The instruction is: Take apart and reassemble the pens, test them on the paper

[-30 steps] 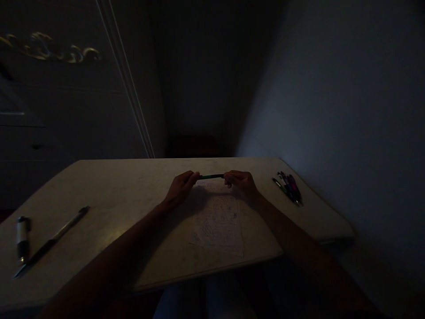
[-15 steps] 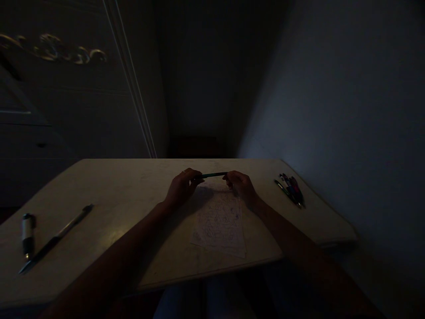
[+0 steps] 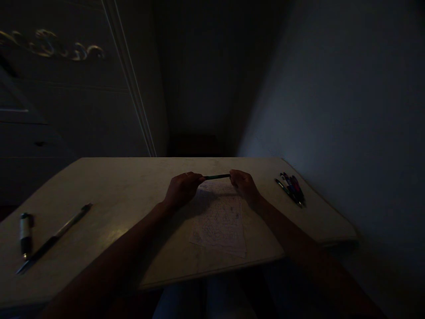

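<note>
A slim dark green pen (image 3: 216, 177) is held level between my two hands, above the far part of the table. My left hand (image 3: 183, 187) is closed around its left end. The right end sits in the closed fingers of my right hand (image 3: 244, 184). Both ends of the pen are hidden by fingers. Beneath my hands lies a sheet of paper (image 3: 219, 226) covered with scribbled lines. The light is dim, so fine details of the pen do not show.
The pale table (image 3: 122, 177) carries a thick white-and-black pen (image 3: 25, 235) and a long slim pen (image 3: 56, 237) at the left. Several pens (image 3: 291, 188) lie bunched at the right. A wall (image 3: 358, 133) stands along the right side, a cabinet (image 3: 83, 115) at the left.
My fingers have closed more fully around the pen's ends, and both hands have shifted slightly to the right with it. The other pens and the paper stay where they were.
</note>
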### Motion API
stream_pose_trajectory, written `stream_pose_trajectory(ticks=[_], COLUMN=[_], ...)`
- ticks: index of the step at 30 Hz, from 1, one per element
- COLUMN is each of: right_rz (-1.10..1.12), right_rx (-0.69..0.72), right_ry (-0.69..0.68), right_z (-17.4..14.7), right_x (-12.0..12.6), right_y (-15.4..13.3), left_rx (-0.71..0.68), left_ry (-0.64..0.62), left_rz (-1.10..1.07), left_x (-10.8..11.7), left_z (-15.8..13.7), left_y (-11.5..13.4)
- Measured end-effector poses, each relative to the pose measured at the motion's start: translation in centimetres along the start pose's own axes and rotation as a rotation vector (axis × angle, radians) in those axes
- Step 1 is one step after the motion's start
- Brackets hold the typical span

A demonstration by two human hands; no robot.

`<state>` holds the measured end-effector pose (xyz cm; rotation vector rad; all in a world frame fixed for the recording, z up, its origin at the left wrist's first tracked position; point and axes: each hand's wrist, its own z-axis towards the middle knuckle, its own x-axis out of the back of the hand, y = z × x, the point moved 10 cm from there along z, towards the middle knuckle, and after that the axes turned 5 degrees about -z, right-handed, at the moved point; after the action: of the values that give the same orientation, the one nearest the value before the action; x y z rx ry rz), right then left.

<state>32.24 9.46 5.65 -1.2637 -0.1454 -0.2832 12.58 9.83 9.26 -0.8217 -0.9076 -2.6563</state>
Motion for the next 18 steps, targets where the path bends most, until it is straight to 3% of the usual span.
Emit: stream_pose_trajectory(ticks=[5, 10, 15, 18], right_rz=[-0.063, -0.088, -0.149, -0.091], right_rx=[0.019, 0.122, 0.203, 0.169], right_ry=[0.003, -0.01, -0.003, 0.002], right_z=[0.0, 0.1, 0.2, 0.6], right_x=[0.2, 0.2, 0.4, 0.7], right_y=[0.4, -0.5, -1.3, -0.6], left_rx=[0.241, 0.462, 0.515, 0.507], left_ry=[-0.102, -0.021, -0.007, -0.013], left_rz=[-0.132, -0.409, -0.496, -0.452], left_x=[-1.1, -1.4, -1.6, -1.4], left_z=[-0.3, -0.6, -0.5, -0.5], left_y=[-1.9, -4.5, -5.2, -5.1])
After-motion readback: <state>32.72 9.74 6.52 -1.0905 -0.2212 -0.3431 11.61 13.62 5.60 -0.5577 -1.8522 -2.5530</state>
